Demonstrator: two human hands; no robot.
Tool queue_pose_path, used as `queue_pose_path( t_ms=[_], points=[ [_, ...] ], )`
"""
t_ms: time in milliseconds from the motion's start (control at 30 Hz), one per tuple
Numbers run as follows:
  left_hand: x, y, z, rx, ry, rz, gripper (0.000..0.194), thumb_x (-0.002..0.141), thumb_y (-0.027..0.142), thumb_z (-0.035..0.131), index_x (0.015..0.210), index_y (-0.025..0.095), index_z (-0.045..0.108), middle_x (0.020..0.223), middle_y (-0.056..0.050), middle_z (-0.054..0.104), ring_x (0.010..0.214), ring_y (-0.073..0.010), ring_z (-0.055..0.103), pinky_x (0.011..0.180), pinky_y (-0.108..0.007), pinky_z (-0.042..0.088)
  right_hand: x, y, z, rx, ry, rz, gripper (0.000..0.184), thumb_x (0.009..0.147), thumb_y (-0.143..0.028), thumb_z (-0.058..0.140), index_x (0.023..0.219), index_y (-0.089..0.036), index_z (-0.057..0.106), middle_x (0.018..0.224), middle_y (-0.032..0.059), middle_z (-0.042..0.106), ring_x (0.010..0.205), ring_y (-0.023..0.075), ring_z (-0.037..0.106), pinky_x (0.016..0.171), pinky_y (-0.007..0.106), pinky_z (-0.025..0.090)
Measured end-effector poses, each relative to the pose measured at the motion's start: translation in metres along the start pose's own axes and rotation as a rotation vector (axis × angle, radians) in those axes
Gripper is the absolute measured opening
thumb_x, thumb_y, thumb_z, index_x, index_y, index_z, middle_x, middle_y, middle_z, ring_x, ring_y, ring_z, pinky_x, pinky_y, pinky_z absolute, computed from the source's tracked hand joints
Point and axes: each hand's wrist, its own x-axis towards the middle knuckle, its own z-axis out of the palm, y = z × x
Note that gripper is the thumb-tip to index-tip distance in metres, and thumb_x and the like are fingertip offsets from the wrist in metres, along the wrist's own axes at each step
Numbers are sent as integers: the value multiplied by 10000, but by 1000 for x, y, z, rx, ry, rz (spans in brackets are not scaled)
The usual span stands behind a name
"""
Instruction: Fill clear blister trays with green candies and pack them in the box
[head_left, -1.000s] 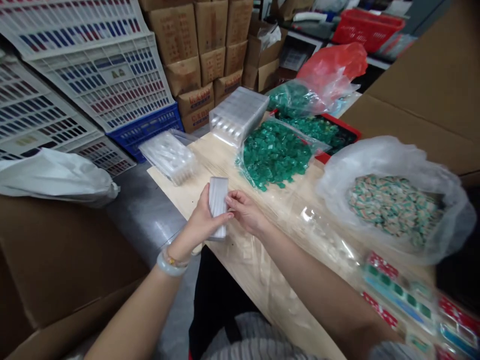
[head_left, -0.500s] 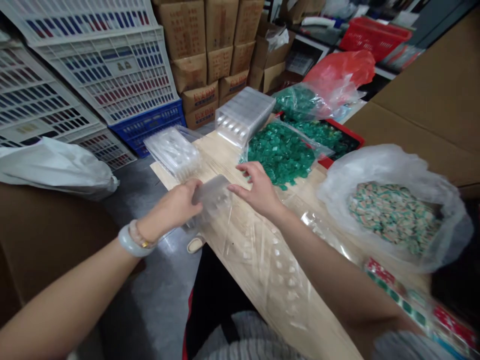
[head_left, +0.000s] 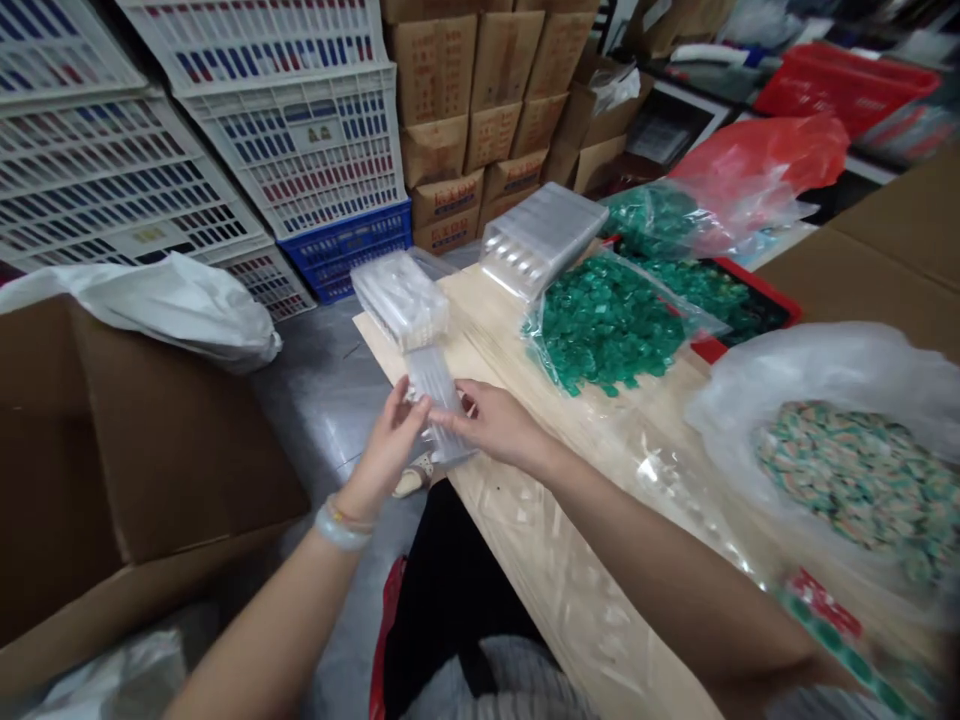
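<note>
Both hands hold a stack of clear plastic trays (head_left: pixel 439 400) over the near left corner of the wooden table (head_left: pixel 525 540). My left hand (head_left: pixel 390 445) grips its left edge with fingers curled. My right hand (head_left: pixel 491 425) pinches the stack from the right side. A jade bangle sits on my left wrist. Just beyond the stack lies a bag of clear trays (head_left: pixel 401 297) at the table's corner.
A larger pack of clear trays (head_left: pixel 544 235), a bag of green pieces (head_left: pixel 611 325), a red tray (head_left: pixel 739 300) with more green pieces and a bag of mixed pieces (head_left: pixel 847 470) lie on the table. An open cardboard box (head_left: pixel 112 470) stands left. Crates and cartons line the back.
The stack was swung flat to the left by my left hand while my right hand let go, then turned lengthwise and taken again by both hands. The camera panned left.
</note>
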Motion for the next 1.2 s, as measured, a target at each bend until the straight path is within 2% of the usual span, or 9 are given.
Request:
queue_pose_path(
  t_ms=[67,133,233,400,700,833,1000,1067,1200],
  points=[
    [-4,-3,9,-235,-34,-158,552,720,395,560,1219,213,407,1164,-89,516,989,-175,539,774,-275,452,8,2,5,98,28,17,475,697,-491,566,1070,-197,554,1049,82,566,907,199,546,794,331,421],
    [-3,-3,11,-361,-54,-216,541,696,374,598,1193,230,440,1127,-61,539,935,-142,557,741,-236,454,15,6,12,296,-1,17,605,706,-461,571,1239,-232,403,1210,75,478,1038,198,498,868,338,404],
    [2,-6,6,-448,-91,-230,528,692,353,612,1185,246,455,1080,-35,555,915,-116,550,759,-222,439,20,13,22,582,-116,35,759,721,-423,575,1346,-296,163,1324,33,377,1150,176,427,938,336,380],
    [7,-19,2,-487,-148,-214,529,716,356,594,1212,264,433,1016,-18,556,867,-102,542,773,-233,423,17,16,27,708,-139,83,774,721,-395,591,1347,-324,142,1355,12,340,1192,182,389,979,358,356],
    [4,-19,7,-407,-113,-164,482,749,364,537,1208,288,412,1063,-25,527,912,-114,527,755,-232,424,17,15,28,698,-132,105,777,727,-398,580,1349,-333,119,1352,22,345,1180,193,406,971,386,364],
    [4,-10,7,-349,-57,-131,317,738,304,533,1042,254,458,1002,-12,526,809,-98,530,675,-212,431,17,12,27,626,-107,79,781,716,-405,587,1349,-307,141,1340,36,356,1178,201,405,969,382,362],
    [10,7,-1,-247,-185,-158,74,671,217,555,682,168,501,716,25,481,693,-83,477,685,-216,417,16,2,22,302,27,10,866,659,-410,635,1358,-252,148,1393,69,250,1279,234,223,1048,432,189],
    [11,13,-4,-271,-219,-207,84,648,207,570,650,158,502,711,21,475,697,-88,471,697,-227,415,16,2,20,225,53,-14,895,641,-411,645,1361,-252,138,1412,65,199,1298,239,162,1057,438,145],
    [8,16,-8,-385,-222,-236,125,666,265,567,663,153,513,808,-4,500,755,-107,491,732,-261,416,13,7,17,197,148,-29,772,693,-388,589,1346,-263,197,1388,58,255,1278,234,223,1049,433,176]
  ],
)
